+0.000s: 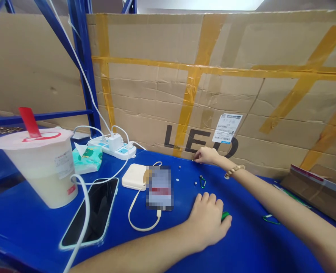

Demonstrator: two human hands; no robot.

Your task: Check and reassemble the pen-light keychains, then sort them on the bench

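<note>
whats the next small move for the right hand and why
Perhaps draw the right hand toward the left hand: the right seems to pinch a small thing by the cardboard, while the left partly covers a green thing.

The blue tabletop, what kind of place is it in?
Probably a storeroom or workshop, though I can't be sure: there's big taped cardboard printed LED and a blue metal post.

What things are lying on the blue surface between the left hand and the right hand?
In the head view, a small green carabiner and a tiny silvery bead lie between the left hand and the right hand.
</note>
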